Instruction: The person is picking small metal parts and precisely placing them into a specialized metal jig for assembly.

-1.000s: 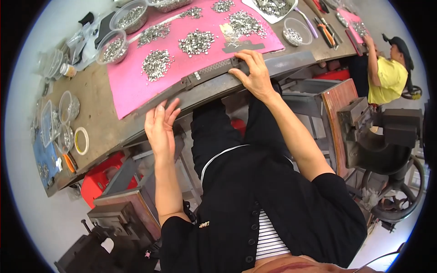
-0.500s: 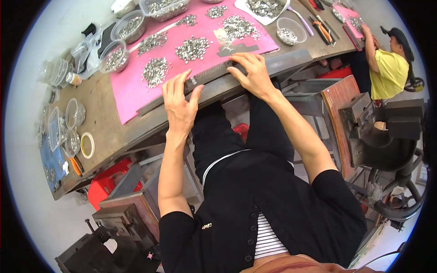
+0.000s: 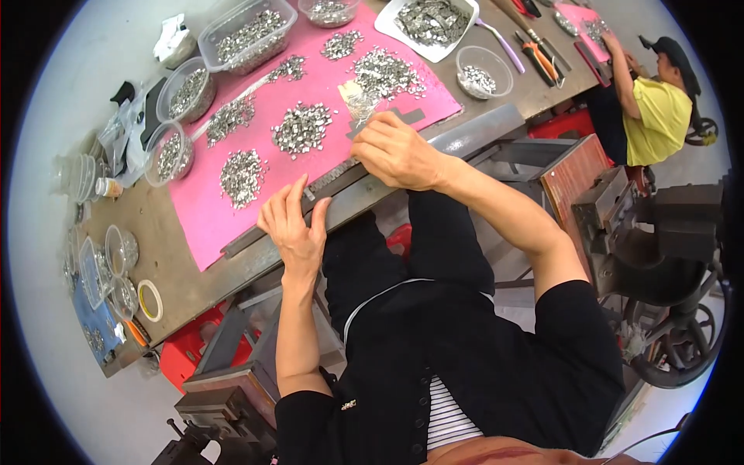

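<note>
- Hands: both at the bar (image 3: 335,178), one toward each end. Left hand (image 3: 294,232) wide, thumb well apart from fingers, fingertips at the bar; can't call it a firm grip.
- Right hand (image 3: 399,155) narrower, fingers bent over the bar's right part. The hand covers its own contact, so I can't tell whether I'm pinching a small bit or just pressing down.
- Bar: dark, long, ribbed between my hands. Lies slantwise along the near edge of the pink mat (image 3: 190,225), at the front of the bench (image 3: 147,221).
- Around it: two near piles of metal bits, one (image 3: 242,178) past my left hand, the other (image 3: 301,129) farther right, both on the mat, apart from the bar. Flat grey plate (image 3: 411,116) just beyond my right hand.
- Farther right: clear tub (image 3: 508,81) with bits inside, then pliers (image 3: 540,63). Neither touched.
- Step, my read: steadying the bar and working along its ribbed stretch with the fingers. Too small to see how any bits sit there.
- Next move calls for, I'd judge: left hand light but steady so the bar doesn't shift, right fingertips precise, wrists clear of the piles.
- Co-worker (image 3: 659,116) in yellow, well apart, off to my right.
</note>
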{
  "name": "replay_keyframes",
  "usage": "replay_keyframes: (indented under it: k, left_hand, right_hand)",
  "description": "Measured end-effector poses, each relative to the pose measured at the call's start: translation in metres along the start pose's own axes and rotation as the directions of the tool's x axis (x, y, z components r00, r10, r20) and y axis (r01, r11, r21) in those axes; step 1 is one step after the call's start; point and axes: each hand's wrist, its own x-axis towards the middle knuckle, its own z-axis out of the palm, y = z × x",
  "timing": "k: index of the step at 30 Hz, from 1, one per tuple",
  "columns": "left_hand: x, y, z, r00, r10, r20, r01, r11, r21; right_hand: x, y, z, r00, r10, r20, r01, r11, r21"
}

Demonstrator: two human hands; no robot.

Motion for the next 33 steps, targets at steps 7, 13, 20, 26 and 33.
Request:
replay_keyframes:
  k: [7, 13, 20, 26, 33]
  left_hand:
    - [0.034, 0.031, -0.002, 0.989, 0.025, 0.147, -0.018, 0.998, -0.052]
    - [0.098, 0.058, 0.061, 0.917, 0.264, 0.298, -0.28, 0.96, 0.012]
    - [0.095, 0.076, 0.081, 0.82, 0.327, 0.47, -0.311, 0.944, -0.113]
    - [0.104, 0.063, 0.071, 0.926, 0.194, 0.323, -0.094, 0.949, -0.301]
    - [0.122, 0.064, 0.082, 0.958, 0.144, 0.25, -0.111, 0.984, -0.142]
  right_hand:
    - [0.0, 0.109, -0.067, 0.902, 0.343, -0.261, -0.426, 0.801, -0.42]
    - [-0.03, 0.064, -0.038, 0.866, 0.479, 0.143, -0.42, 0.852, -0.312]
    - [-0.061, 0.045, -0.054, 0.852, 0.451, 0.266, -0.395, 0.887, -0.239]
    - [-0.06, 0.052, -0.066, 0.912, 0.408, 0.046, -0.404, 0.911, -0.079]
    - [-0.047, 0.056, -0.042, 0.818, 0.573, -0.052, -0.576, 0.816, -0.057]
